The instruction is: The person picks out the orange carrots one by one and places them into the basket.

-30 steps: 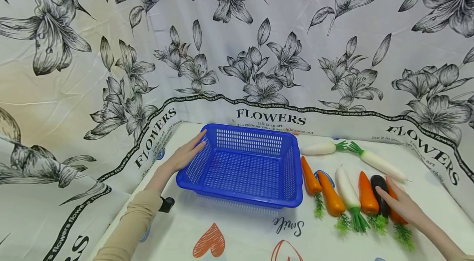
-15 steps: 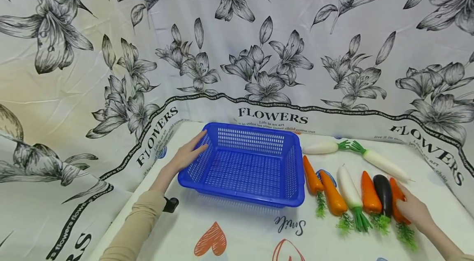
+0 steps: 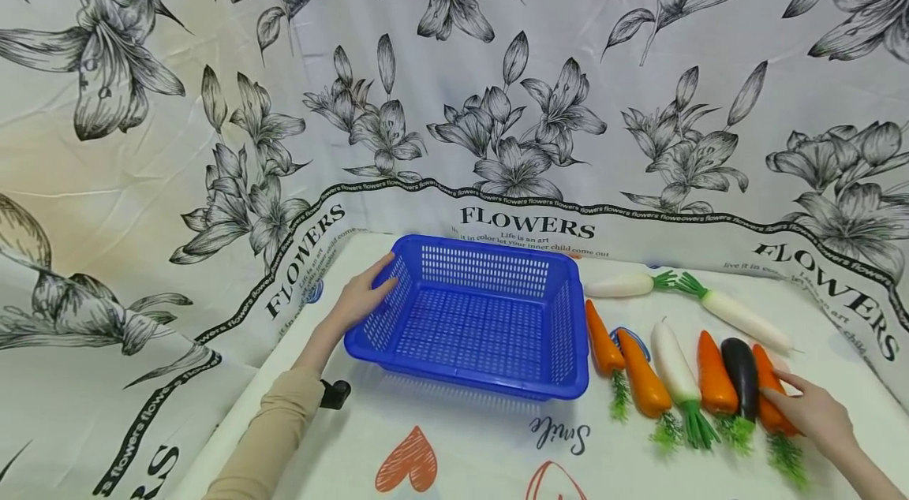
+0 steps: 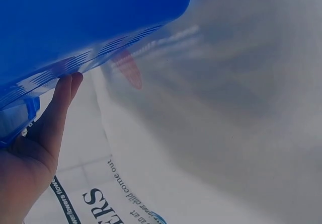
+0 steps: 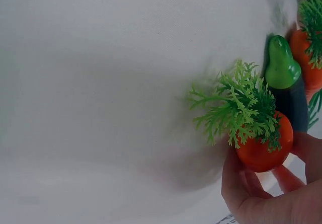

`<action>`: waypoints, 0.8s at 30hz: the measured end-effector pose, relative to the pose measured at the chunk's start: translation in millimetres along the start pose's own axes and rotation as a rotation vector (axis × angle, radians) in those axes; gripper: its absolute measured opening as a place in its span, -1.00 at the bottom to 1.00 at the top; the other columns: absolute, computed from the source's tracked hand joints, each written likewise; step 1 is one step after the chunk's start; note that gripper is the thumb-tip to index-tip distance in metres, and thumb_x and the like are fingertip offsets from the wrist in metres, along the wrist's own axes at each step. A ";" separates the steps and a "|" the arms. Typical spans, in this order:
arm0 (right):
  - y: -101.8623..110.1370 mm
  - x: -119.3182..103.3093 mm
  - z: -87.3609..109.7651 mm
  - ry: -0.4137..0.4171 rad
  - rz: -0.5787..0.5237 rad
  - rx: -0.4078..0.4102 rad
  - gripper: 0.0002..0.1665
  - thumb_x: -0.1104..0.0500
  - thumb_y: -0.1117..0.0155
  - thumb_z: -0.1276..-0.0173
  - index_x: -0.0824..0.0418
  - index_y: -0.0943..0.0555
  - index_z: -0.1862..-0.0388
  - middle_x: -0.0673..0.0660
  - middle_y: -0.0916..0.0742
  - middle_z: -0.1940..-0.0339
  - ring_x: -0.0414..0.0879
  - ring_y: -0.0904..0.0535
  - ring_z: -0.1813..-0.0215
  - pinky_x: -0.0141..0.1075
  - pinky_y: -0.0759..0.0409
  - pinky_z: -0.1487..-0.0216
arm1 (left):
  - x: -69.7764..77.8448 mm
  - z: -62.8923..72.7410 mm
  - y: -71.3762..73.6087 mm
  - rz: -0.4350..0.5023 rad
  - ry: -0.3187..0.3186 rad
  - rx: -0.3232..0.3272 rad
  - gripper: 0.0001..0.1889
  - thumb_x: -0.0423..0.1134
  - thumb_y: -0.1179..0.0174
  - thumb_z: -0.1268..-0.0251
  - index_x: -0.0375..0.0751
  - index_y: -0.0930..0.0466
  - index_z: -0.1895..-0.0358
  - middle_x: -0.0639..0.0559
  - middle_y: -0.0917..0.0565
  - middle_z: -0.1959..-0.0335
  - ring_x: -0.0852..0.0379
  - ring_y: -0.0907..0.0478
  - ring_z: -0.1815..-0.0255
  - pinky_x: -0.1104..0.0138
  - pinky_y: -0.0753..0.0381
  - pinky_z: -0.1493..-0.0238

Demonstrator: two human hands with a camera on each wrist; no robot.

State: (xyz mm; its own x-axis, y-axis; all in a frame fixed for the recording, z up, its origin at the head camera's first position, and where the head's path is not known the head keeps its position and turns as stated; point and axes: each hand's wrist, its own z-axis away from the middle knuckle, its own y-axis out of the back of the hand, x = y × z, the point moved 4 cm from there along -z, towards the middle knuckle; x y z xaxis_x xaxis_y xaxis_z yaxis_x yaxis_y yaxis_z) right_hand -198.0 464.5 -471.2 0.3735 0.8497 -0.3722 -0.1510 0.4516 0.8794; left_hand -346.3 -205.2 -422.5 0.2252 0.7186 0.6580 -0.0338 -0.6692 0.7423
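My left hand (image 3: 360,300) holds the left rim of a blue plastic basket (image 3: 465,383), with fingers over the edge. In the left wrist view, fingertips (image 4: 74,80) press against the basket's slotted wall. At the far right, my right hand (image 3: 817,415) grips the outermost orange carrot (image 3: 765,362); the right wrist view shows thumb and fingers around its thick end, below the feathery green top (image 5: 246,105). Close beside that carrot lies a dark eggplant (image 3: 741,370) with a green cap (image 5: 283,65). Nothing lies inside the basket.
Left of the eggplant lie another carrot (image 3: 716,374), a white radish (image 3: 673,362) and two more carrots. Two white radishes lie behind, one (image 3: 746,316) at the right. The white printed tablecloth (image 3: 490,460) meets a flowered curtain (image 3: 454,129) at the back.
My right hand has drawn back rightward from over the eggplant and now grips the outermost carrot. The left hand stays on the basket rim; the view shifts slightly.
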 end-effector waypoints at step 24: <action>-0.7 8.7 4.4 -0.247 -0.255 0.161 -0.09 -0.23 -0.04 -0.35 0.44 -0.20 -0.37 0.64 -0.37 -0.10 0.02 -0.50 0.37 -0.30 -0.48 0.47 | 0.0 1.3 -0.9 0.030 -0.003 0.006 -0.40 0.04 0.07 -0.46 0.06 -0.07 -0.49 -0.19 -0.25 -0.45 -0.31 -0.24 -0.40 -0.20 -0.23 -0.35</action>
State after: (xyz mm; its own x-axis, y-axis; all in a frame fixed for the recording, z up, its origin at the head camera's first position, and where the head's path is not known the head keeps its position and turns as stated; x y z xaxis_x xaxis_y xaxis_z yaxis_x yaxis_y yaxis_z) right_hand -190.6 470.3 -473.8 0.5930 0.6156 -0.5190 0.1130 0.5746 0.8106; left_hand -344.9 -204.8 -423.2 0.2267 0.6976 0.6796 -0.0351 -0.6915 0.7215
